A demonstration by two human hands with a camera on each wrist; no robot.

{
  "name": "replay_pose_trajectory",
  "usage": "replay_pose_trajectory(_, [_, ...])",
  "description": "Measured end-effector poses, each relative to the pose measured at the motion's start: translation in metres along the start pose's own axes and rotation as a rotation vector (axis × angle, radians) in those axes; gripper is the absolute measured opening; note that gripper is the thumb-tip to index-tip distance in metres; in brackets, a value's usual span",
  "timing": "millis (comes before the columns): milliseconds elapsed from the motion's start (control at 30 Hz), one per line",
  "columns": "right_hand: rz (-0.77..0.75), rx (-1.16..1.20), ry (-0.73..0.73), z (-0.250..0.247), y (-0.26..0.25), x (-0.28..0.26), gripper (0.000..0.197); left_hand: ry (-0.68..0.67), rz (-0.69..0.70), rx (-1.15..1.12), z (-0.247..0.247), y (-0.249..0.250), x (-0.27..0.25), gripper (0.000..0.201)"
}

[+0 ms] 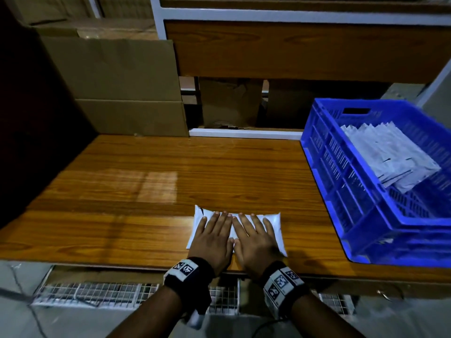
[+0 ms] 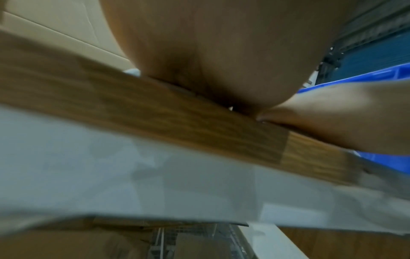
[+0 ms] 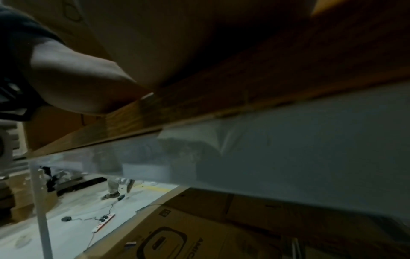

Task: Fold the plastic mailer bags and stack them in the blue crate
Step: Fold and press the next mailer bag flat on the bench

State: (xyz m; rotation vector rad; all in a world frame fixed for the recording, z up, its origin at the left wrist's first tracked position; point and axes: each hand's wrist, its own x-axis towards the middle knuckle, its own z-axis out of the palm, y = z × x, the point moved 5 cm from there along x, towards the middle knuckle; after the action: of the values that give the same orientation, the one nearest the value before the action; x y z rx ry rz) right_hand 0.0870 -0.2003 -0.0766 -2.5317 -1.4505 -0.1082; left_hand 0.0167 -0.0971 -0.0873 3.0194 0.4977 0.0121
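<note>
Both hands lie flat, side by side, on a white mailer bag (image 1: 272, 224) at the near edge of the wooden table (image 1: 146, 181). The left hand (image 1: 211, 237) has its fingers (image 1: 220, 219) straight and slightly spread, pressing down on the bag's left half; the right hand (image 1: 256, 240) mirrors it on the right half, fingers likewise extended, and the index fingers of the two hands nearly touch. Neither hand curls around anything. The bag's far edge shows just beyond the fingertips, and its corners stick out to either side of the hands. Well off to the right of the right hand's fingers sits the blue crate (image 1: 341, 172), with a stack of folded mailer bags (image 1: 388, 154) lying inside it. Beyond the fingertips, at the table's far left, stands a cardboard box (image 1: 117, 89). The wrist views show only blurred palm undersides on the table edge.
</note>
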Motion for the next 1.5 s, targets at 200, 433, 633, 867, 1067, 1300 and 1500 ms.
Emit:
replay_pose_trajectory(200, [0.066,0.040,-0.038,0.009,0.004,0.005,0.054,-0.028,-0.023,-0.021,0.001,0.000,0.006,0.076])
replay_pose_trajectory(433, [0.114,0.093,-0.032,0.014,0.008,0.005,0.055,-0.021,-0.020,-0.167,0.003,-0.007,0.012,0.073])
replay_pose_trajectory(633, [0.049,0.174,-0.149,0.010,0.025,0.011,0.074,0.067,-0.040,-0.589,-0.018,-0.032,0.017,0.054])
replay_pose_trajectory(867, [0.084,0.096,-0.060,0.011,0.030,0.001,0.058,0.110,0.115,-0.156,-0.003,-0.034,0.012,0.061])
replay_pose_trajectory(1067, [0.119,0.110,-0.004,0.010,0.028,-0.002,0.054,0.091,0.069,-0.089,0.005,-0.034,0.014,0.061])
replay_pose_trajectory(1300, [0.070,0.115,-0.103,0.006,0.036,-0.002,0.069,0.049,0.057,-0.074,-0.003,-0.029,0.006,0.063])
replay_pose_trajectory(1500, [0.115,0.093,-0.100,0.010,0.055,-0.028,0.068,0.086,0.060,-0.137,0.006,-0.022,-0.020,0.061])
